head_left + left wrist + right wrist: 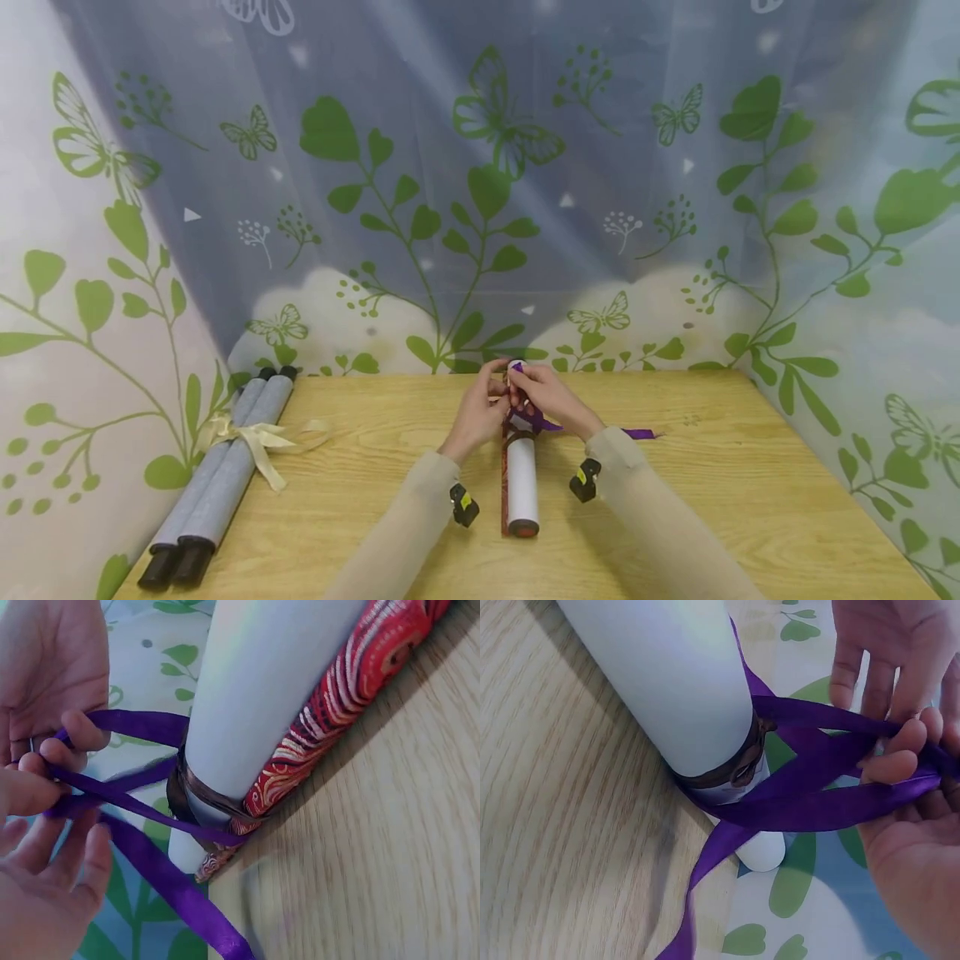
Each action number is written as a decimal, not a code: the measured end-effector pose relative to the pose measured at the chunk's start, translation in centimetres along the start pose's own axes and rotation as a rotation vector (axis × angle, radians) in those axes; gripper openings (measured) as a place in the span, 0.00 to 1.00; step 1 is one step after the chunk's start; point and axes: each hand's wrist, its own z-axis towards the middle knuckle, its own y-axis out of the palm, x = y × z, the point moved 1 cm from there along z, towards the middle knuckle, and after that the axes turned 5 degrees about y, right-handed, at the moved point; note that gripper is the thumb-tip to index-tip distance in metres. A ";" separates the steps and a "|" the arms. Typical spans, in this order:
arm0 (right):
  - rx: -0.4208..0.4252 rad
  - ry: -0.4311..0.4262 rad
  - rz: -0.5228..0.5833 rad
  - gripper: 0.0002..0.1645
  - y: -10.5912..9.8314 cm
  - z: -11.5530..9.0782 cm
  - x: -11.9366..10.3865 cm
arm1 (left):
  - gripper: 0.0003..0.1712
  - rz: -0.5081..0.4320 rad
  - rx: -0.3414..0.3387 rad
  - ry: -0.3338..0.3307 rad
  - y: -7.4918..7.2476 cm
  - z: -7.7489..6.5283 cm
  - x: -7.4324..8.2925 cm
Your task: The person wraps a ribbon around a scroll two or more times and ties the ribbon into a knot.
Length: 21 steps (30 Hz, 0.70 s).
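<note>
A white paper roll [522, 483] lies lengthwise on the table, a red patterned strip or roll [330, 720] along its side. Dark brown ribbon [727, 769] circles both. Purple ribbon [817, 810] also loops around them, and its strands rise to the hands. My left hand [480, 412] pinches the purple ribbon above the roll's far part. Close beside it, my right hand [553, 396] grips purple ribbon between thumb and curled fingers. One loose purple tail [172, 892] hangs from the hands in the left wrist view. Fingers partly hide where the strands meet.
Two grey rolls [247, 458] with black ends lie at the table's left, tied together with a cream ribbon bow [255, 437]. A purple ribbon end [639, 433] rests on the wooden table [375, 467] right of my right wrist. A leaf-patterned curtain [420, 167] stands behind.
</note>
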 end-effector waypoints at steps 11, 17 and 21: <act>0.186 0.116 0.126 0.21 -0.2 0.1 0.3 | 0.10 -0.051 0.080 -0.022 -1.3 -0.9 -0.3; 0.189 0.149 0.194 0.24 -0.3 0.4 0.6 | 0.14 0.147 -0.080 0.008 -1.2 -1.9 -1.1; 0.151 0.146 0.274 0.24 -0.2 0.3 0.7 | 0.13 0.225 -0.183 0.025 -1.1 -2.1 -1.3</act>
